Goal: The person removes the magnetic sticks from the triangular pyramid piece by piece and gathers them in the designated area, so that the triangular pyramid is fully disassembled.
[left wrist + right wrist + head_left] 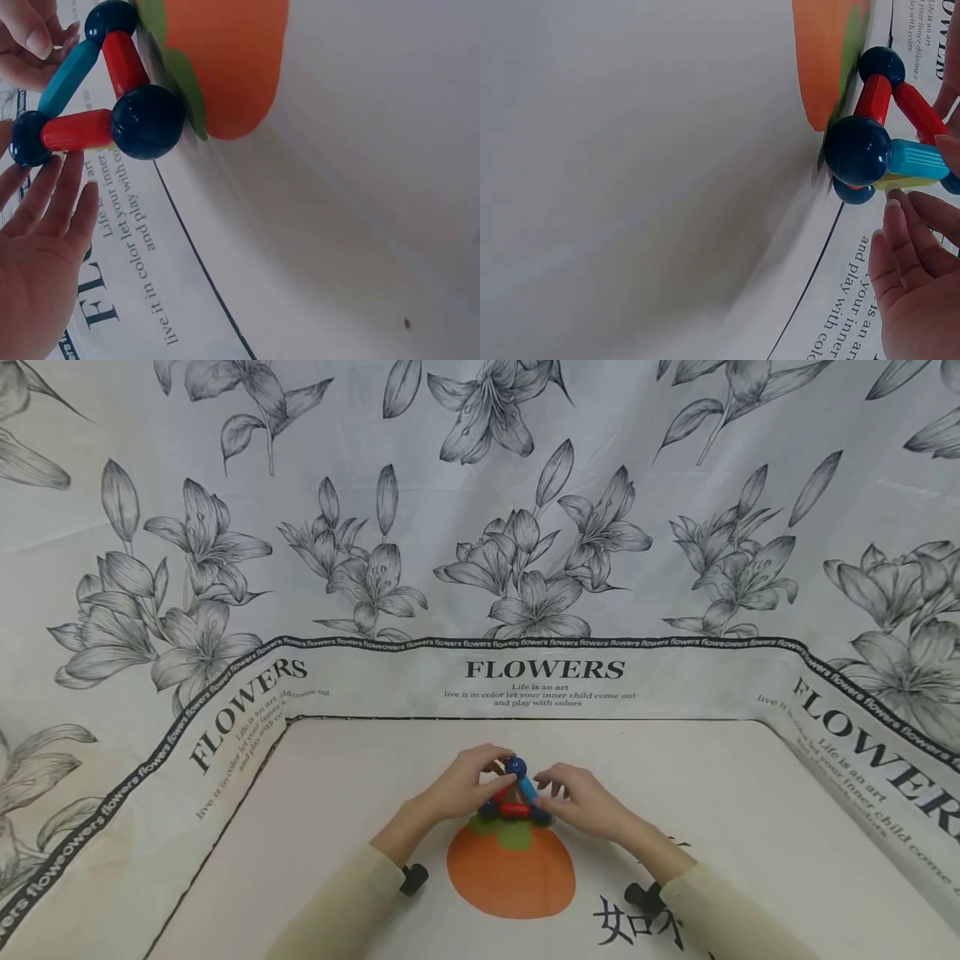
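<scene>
A pyramid-shaped frame of magnetic balls and rods stands on the table, at the top of the printed orange fruit. Its top blue ball (515, 766) is pinched by my left hand (467, 782), with fingers and thumb around it. A red rod (77, 130) and a cyan rod (918, 159) slope down from that ball to larger-looking navy balls (148, 121) at the base. Another red rod (515, 810) lies along the front, and a yellow rod (906, 181) shows behind. My right hand (581, 797) has loosely bent fingers beside the cyan rod, its fingertips close to the yellow one.
The pale tabletop cloth (337, 793) carries a printed orange fruit (512, 872) and black characters (622, 920). Black wrist-camera mounts (414, 879) sit at both wrists. Behind the table hangs a flower-printed curtain (540, 543), with its lettered border along the table's edges.
</scene>
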A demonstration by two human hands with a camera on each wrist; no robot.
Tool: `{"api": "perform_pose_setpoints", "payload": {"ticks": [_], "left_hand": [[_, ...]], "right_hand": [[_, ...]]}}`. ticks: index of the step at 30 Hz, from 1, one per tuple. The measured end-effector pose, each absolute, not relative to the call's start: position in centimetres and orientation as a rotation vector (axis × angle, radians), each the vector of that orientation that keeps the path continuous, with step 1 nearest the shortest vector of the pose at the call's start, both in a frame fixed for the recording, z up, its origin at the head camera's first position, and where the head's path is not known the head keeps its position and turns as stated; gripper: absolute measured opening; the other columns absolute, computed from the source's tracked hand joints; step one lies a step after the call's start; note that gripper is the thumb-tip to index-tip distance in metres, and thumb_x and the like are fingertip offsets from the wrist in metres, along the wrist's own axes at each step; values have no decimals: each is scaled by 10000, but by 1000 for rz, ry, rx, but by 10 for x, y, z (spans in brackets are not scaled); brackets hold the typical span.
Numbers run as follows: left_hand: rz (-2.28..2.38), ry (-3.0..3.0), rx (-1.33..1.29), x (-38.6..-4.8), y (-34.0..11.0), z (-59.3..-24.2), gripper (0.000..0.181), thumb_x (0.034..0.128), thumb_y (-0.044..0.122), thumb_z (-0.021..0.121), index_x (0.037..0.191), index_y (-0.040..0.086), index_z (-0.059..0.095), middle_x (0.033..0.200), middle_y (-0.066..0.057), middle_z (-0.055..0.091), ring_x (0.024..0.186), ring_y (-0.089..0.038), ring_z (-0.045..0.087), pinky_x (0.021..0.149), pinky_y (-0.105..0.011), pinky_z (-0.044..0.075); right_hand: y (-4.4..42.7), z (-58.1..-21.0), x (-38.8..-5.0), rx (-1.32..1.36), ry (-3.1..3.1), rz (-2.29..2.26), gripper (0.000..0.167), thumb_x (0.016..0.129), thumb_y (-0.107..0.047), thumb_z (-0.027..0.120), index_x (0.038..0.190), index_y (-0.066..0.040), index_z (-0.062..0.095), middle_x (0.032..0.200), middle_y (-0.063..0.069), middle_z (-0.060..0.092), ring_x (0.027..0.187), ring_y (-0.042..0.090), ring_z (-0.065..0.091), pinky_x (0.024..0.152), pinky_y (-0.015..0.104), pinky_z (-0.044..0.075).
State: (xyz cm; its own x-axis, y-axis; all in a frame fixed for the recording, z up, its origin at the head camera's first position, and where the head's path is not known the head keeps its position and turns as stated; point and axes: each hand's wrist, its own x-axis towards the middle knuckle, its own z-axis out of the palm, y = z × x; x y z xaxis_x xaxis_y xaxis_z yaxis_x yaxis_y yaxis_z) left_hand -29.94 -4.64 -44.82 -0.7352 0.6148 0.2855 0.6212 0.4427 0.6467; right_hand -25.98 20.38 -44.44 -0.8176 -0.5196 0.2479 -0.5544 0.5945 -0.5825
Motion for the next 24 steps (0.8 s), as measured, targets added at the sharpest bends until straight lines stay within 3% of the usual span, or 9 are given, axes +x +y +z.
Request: {"api": "perform_pose_setpoints", "payload": {"ticks": [11, 24], "left_hand": [[-1287, -2658, -1098, -302, -36, -447, 260, 1016, 280, 662, 1232, 135, 681, 1142, 29, 646, 1036, -82, 669, 923, -224, 532], [-1281, -2708, -1069, -305, -33, -446, 196, 1028, 347, 631, 1164, 214, 675, 1011, 108, 694, 956, -31, 658, 892, -252, 539]], "right_hand": [[193, -450, -270, 914, -2756, 1056, 150, 958, -128, 703, 1066, -35, 754, 926, -1, 694, 756, 126, 579, 647, 236, 508], [180, -453, -279, 881, -2749, 1119, 112, 968, -97, 695, 1006, -2, 741, 775, 29, 658, 598, 109, 556, 517, 230, 466]]}}
